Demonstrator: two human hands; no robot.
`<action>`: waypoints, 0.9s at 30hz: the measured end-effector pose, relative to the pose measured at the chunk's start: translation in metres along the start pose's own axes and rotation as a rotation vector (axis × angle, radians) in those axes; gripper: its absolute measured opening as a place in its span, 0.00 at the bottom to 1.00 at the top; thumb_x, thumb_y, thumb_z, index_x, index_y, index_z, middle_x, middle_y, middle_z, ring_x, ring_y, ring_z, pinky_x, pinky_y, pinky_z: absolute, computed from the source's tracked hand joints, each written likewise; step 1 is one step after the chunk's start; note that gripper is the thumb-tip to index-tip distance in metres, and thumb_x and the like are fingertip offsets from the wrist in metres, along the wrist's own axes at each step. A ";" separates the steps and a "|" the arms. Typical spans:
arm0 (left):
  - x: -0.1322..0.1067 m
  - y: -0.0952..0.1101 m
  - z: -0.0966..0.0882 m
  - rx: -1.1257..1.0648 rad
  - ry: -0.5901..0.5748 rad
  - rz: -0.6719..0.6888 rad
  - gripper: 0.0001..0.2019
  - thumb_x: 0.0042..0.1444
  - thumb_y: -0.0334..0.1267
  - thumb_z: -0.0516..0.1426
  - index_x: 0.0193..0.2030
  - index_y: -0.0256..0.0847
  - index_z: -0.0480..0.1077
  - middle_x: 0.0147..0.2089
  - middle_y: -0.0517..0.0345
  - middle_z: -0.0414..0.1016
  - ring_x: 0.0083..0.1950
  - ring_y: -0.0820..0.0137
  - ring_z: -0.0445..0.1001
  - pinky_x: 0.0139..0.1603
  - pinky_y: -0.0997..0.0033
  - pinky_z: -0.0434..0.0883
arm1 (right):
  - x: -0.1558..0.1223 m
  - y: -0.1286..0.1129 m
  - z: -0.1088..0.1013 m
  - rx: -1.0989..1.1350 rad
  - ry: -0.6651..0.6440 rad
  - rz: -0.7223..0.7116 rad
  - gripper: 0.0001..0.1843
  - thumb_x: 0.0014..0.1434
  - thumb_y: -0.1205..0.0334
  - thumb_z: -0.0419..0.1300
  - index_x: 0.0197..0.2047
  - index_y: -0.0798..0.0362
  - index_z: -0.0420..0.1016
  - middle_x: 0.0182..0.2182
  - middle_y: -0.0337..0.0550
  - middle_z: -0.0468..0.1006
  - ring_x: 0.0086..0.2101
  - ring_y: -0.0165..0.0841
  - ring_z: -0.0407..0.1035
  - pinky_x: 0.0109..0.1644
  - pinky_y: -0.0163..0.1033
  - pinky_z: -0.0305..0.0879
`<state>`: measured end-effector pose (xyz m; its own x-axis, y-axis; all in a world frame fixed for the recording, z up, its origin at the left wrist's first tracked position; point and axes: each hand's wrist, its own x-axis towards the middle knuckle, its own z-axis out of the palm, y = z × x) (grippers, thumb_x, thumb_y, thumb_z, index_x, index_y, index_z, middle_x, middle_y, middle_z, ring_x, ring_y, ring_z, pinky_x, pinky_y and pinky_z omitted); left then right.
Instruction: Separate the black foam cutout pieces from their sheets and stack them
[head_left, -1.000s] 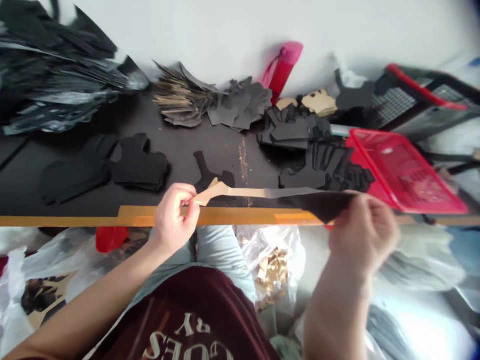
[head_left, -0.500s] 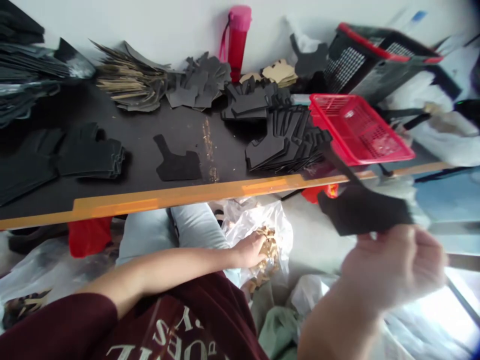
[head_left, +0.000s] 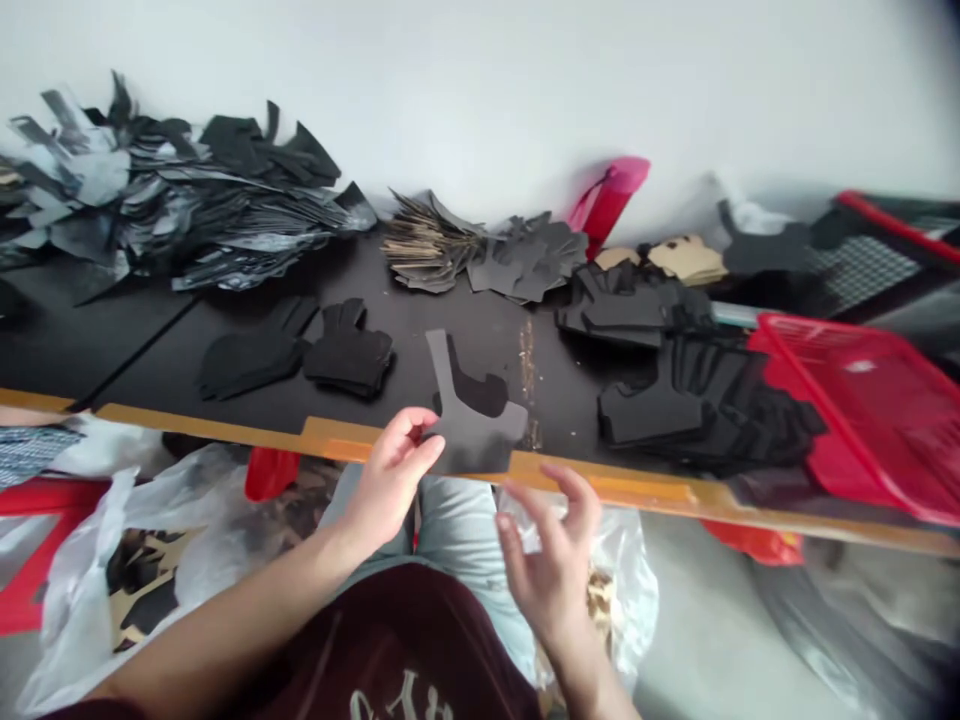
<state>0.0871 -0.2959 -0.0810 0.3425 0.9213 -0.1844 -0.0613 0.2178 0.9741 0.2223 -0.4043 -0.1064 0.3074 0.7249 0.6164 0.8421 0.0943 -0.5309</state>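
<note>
My left hand (head_left: 390, 480) pinches the lower left corner of a grey cut-out piece (head_left: 474, 432) that hangs over the orange front edge (head_left: 645, 490) of the black table. A black piece of the same shape (head_left: 474, 388) lies just behind it. Below the table edge, my right hand (head_left: 553, 558) is open, fingers spread, holding nothing, a little to the right of the grey piece.
Stacks of black cut-outs (head_left: 697, 400) lie right of centre, two more stacks (head_left: 349, 352) on the left, a large heap (head_left: 180, 210) at the back left. A red basket (head_left: 862, 400) sits at the right. A pink bottle (head_left: 607, 195) leans on the wall. Plastic bags (head_left: 97, 560) lie below.
My left hand came up from the scrap bag and now pinches a grey piece at the table edge. My right hand let go of the black piece and moved left, open.
</note>
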 end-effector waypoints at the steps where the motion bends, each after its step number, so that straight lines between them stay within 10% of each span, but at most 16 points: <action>1: 0.005 -0.001 -0.008 -0.020 -0.020 -0.002 0.11 0.54 0.40 0.59 0.43 0.42 0.66 0.37 0.62 0.66 0.36 0.75 0.63 0.38 0.75 0.63 | 0.004 0.005 0.003 0.065 0.004 0.092 0.11 0.59 0.62 0.58 0.47 0.48 0.69 0.51 0.49 0.62 0.52 0.40 0.60 0.53 0.53 0.64; 5: 0.020 0.000 -0.017 -0.056 -0.145 -0.046 0.10 0.56 0.40 0.58 0.43 0.41 0.65 0.38 0.61 0.65 0.37 0.76 0.63 0.38 0.77 0.63 | 0.023 0.020 0.020 0.369 -0.038 0.457 0.08 0.61 0.59 0.56 0.43 0.49 0.65 0.38 0.41 0.69 0.38 0.29 0.68 0.42 0.38 0.69; 11: 0.046 -0.009 -0.014 0.244 -0.007 0.117 0.09 0.57 0.37 0.56 0.44 0.40 0.63 0.36 0.59 0.67 0.35 0.75 0.67 0.37 0.76 0.67 | 0.047 0.024 0.046 0.467 0.002 0.675 0.09 0.58 0.57 0.60 0.38 0.51 0.65 0.31 0.37 0.70 0.28 0.25 0.66 0.30 0.31 0.66; 18: 0.082 -0.017 -0.013 0.735 0.038 0.549 0.13 0.60 0.31 0.53 0.51 0.42 0.59 0.34 0.60 0.68 0.31 0.76 0.67 0.36 0.76 0.68 | 0.069 0.036 0.062 -0.006 -0.079 0.423 0.05 0.59 0.63 0.57 0.39 0.53 0.72 0.28 0.37 0.73 0.26 0.24 0.67 0.32 0.29 0.65; 27: 0.095 -0.023 -0.010 0.976 -0.058 0.537 0.08 0.61 0.30 0.52 0.47 0.39 0.65 0.36 0.58 0.68 0.33 0.75 0.68 0.36 0.78 0.67 | 0.083 0.046 0.068 -0.204 -0.164 0.283 0.08 0.61 0.65 0.55 0.40 0.56 0.75 0.30 0.39 0.75 0.28 0.24 0.70 0.34 0.27 0.65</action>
<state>0.1114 -0.2106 -0.1226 0.5373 0.7979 0.2732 0.5398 -0.5743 0.6155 0.2565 -0.2937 -0.1191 0.4793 0.8038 0.3524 0.8101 -0.2508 -0.5299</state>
